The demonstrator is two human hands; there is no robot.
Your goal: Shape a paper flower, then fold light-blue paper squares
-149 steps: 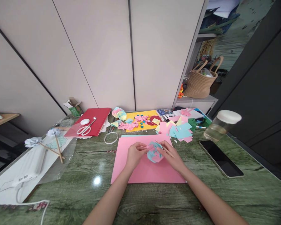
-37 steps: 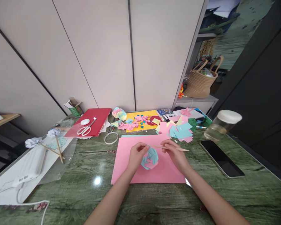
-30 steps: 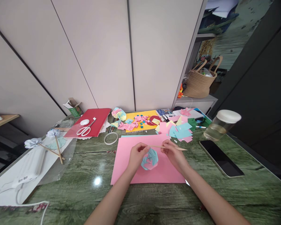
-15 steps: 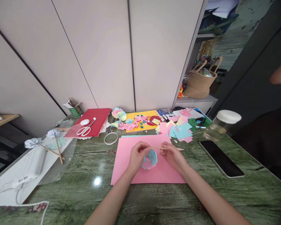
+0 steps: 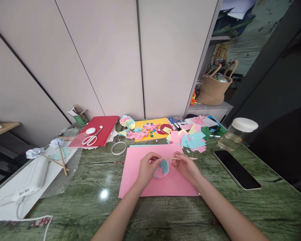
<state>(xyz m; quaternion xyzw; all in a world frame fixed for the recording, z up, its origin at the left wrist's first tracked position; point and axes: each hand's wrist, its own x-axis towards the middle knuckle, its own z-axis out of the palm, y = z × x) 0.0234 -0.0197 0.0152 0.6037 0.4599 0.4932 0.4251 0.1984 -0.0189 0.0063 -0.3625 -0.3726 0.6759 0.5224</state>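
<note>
My left hand (image 5: 148, 167) is closed in a pinch, with a light blue and pink folded paper ball (image 5: 163, 169) just under its fingertips. The fingers partly cover the ball. My right hand (image 5: 184, 164) grips a thin wooden stick (image 5: 168, 158) that lies nearly level. Its pointed end sticks out to the right past the hand, and its other end meets my left fingertips; whether it enters the paper cannot be seen. Both hands are over a pink paper sheet (image 5: 140, 187) on the green table.
Behind lie paper scraps (image 5: 194, 139), a yellow sheet (image 5: 137, 138) with small folded pieces, and another paper ball (image 5: 127, 122). Left are a tape ring (image 5: 118, 148), scissors (image 5: 92, 138) on a red folder (image 5: 100, 122), and stick flowers (image 5: 62, 160). Right are a phone (image 5: 237, 169) and a jar (image 5: 237, 134).
The paper ball has tilted and risen slightly under my left fingers. Both hands stay almost in place with the stick between them. Another person's body part at the right edge has left the view.
</note>
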